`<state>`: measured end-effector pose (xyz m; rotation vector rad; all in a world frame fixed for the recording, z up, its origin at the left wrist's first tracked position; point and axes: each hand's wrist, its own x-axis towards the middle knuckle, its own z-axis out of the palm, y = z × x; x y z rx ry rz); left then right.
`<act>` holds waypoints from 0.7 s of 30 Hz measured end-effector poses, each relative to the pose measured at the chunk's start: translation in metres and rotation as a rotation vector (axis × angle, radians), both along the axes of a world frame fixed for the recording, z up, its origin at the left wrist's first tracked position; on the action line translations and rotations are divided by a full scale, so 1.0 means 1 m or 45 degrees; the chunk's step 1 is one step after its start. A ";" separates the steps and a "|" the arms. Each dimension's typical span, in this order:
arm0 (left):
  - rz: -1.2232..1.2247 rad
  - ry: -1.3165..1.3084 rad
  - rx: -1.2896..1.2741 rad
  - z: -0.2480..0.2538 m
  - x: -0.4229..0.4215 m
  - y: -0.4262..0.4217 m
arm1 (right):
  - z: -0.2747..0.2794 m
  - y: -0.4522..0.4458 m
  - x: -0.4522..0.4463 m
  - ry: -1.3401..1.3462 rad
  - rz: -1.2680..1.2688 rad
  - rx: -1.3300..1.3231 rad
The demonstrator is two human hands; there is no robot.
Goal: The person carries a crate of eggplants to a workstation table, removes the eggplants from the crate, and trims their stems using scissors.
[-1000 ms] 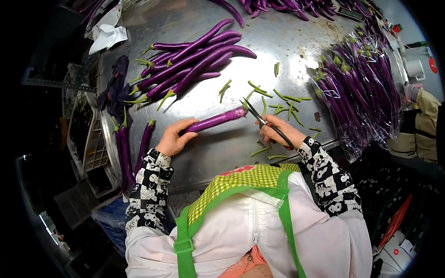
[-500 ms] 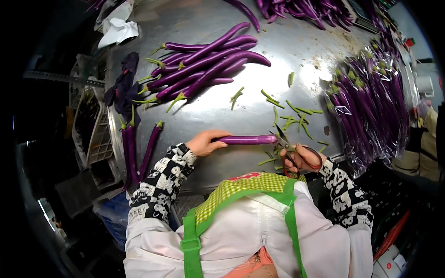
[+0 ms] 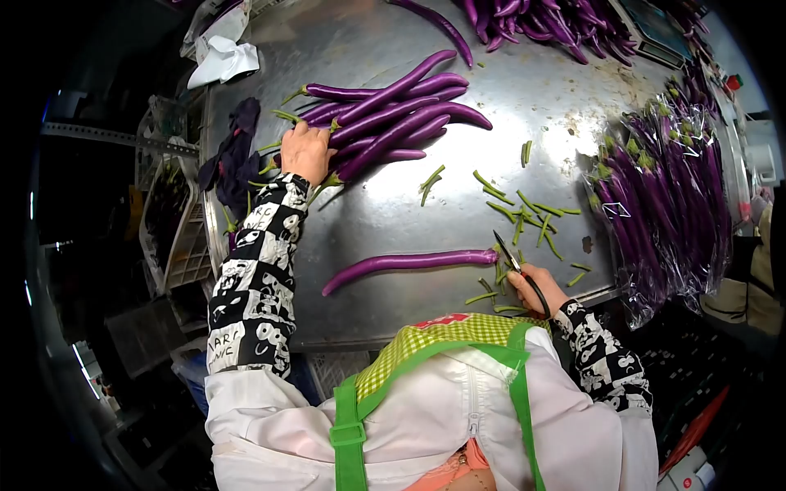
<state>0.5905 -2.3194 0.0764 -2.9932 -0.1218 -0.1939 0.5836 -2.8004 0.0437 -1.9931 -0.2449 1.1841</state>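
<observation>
My left hand (image 3: 306,153) reaches over the stem end of a pile of long purple eggplants (image 3: 391,114), its fingers curled down on an eggplant there; the fingertips are partly hidden. With my right hand (image 3: 536,288) I hold a pair of scissors (image 3: 508,252), blades pointing up and away. Just left of the blades, a single eggplant (image 3: 409,262) lies on the metal table, its cut end beside the scissors. Several trimmed green stems (image 3: 532,211) are scattered beyond and around my right hand.
Bagged eggplants (image 3: 663,213) lie at the right edge of the metal table (image 3: 377,217). More loose eggplants (image 3: 544,23) are piled at the far side. A dark cloth (image 3: 233,155) and white paper (image 3: 225,61) sit along the left edge.
My left hand has let go of the single eggplant and moved up and left to the pile. That eggplant now lies on the table. My right hand still holds the scissors, slightly lower.
</observation>
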 end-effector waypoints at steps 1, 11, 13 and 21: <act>-0.105 -0.028 0.020 0.005 0.000 -0.002 | 0.003 0.001 0.002 0.022 0.001 -0.020; 0.157 -0.455 -0.519 0.075 -0.107 -0.051 | 0.013 0.008 -0.010 0.123 -0.230 -0.020; 0.300 -0.652 -0.696 0.086 -0.127 -0.055 | 0.002 0.002 -0.011 0.148 -0.248 0.011; 0.794 -1.623 -2.018 0.112 -0.159 -0.030 | -0.003 0.004 -0.012 0.204 -0.285 0.110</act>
